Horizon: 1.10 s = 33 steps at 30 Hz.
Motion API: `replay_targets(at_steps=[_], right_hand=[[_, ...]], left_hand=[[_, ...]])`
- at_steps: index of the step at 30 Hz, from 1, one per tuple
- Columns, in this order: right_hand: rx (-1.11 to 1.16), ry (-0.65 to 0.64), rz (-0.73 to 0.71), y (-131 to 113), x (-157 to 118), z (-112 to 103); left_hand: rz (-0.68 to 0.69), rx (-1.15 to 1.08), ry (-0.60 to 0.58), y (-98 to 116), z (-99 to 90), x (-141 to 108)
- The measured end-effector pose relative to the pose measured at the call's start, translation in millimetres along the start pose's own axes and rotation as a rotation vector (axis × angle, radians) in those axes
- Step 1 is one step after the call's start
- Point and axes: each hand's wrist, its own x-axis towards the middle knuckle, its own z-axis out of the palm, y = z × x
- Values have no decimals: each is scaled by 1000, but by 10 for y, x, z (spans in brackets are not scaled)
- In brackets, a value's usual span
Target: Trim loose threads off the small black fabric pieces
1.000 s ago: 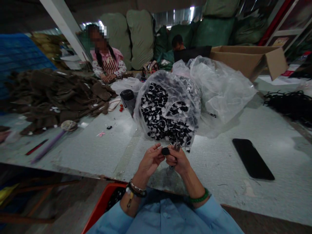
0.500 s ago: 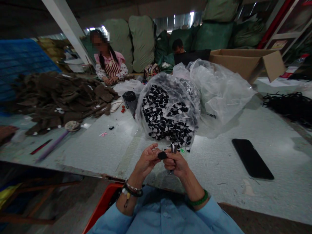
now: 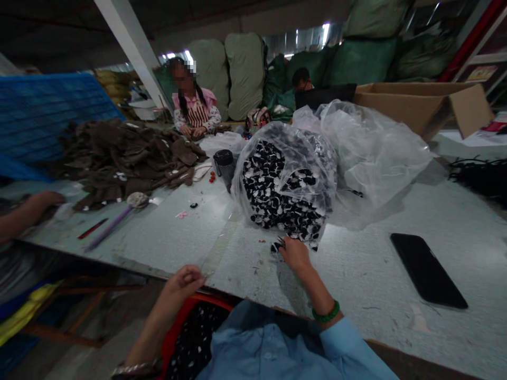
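My right hand (image 3: pixel 296 254) is closed around small metal thread snips (image 3: pixel 281 241), mostly hidden by the fingers. At the snips' tips lies a small black-and-white fabric piece (image 3: pixel 274 247); I cannot tell whether the fingers touch it. Just beyond, a clear plastic bag (image 3: pixel 242 203) lies open towards me, full of similar black-and-white pieces (image 3: pixel 263 195). My left hand (image 3: pixel 184 282) hangs at the table's front edge with its fingers curled together, and nothing shows in them. Below it is a red bin (image 3: pixel 174 330) holding more black-and-white pieces (image 3: pixel 198 335).
A black phone (image 3: pixel 428 270) lies at right. At left are a brown cloth pile (image 3: pixel 130 150), a purple-handled tool (image 3: pixel 109 228), a red pen-like stick (image 3: pixel 93 228) and another person's arm (image 3: pixel 29 214). A dark bottle (image 3: pixel 225 168) and cardboard box (image 3: pixel 404 103) stand behind; a co-worker sits across.
My left hand has left the right one and moved down-left to the red bin; the black piece no longer shows in it. My right hand has reached forward to the bag's mouth. The view has shifted left.
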Motion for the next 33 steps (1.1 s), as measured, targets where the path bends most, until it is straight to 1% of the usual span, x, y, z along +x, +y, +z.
replay_targets(at_steps=[1, 2, 3, 4, 5, 6, 7, 9, 11, 14, 17, 18, 21, 23, 26, 29, 33], right_hand=[[-87, -16, 3, -17, 6, 14], [-136, -28, 0, -25, 14, 20], [-144, -36, -8, -23, 24, 17], [-142, -39, -15, -15, 32, 8], [-149, -41, -21, -4, 39, -5], [-158, -40, -24, 8, 43, -19], [-166, -37, -25, 20, 44, -34], [-180, -30, -23, 37, 41, -62], [-193, -24, -11, 50, 33, -89], [-182, 13, 21, 59, 15, -136], [-32, 61, -15, 47, -13, -170], [31, 52, -45, 38, -24, -170], [149, -41, -120, 17, -60, -134], [166, -58, -127, 31, -80, -104], [153, 13, -84, 103, -106, -99], [132, 46, -55, 183, -136, -132], [172, 45, -90, 214, -186, -141]], left_hand=[[22, -17, -90, 8, 195, 88], [56, -20, -156, 10, 402, 186], [94, -1, -225, 5, 609, 288], [153, 28, -248, -8, 807, 387], [231, 97, -246, -25, 989, 480], [313, 190, -218, -44, 1150, 562], [346, 220, -197, -64, 1288, 631], [388, 268, -174, -96, 1498, 736], [408, 310, -167, -115, 1626, 802], [419, 400, -180, -126, 1693, 860], [401, 488, -203, -125, 1657, 885], [396, 516, -209, -121, 1637, 885], [395, 596, -236, -92, 1604, 862], [405, 642, -270, -65, 1616, 834], [426, 712, -309, -45, 1670, 780], [455, 760, -310, -66, 1727, 711], [482, 764, -301, -87, 1722, 633]])
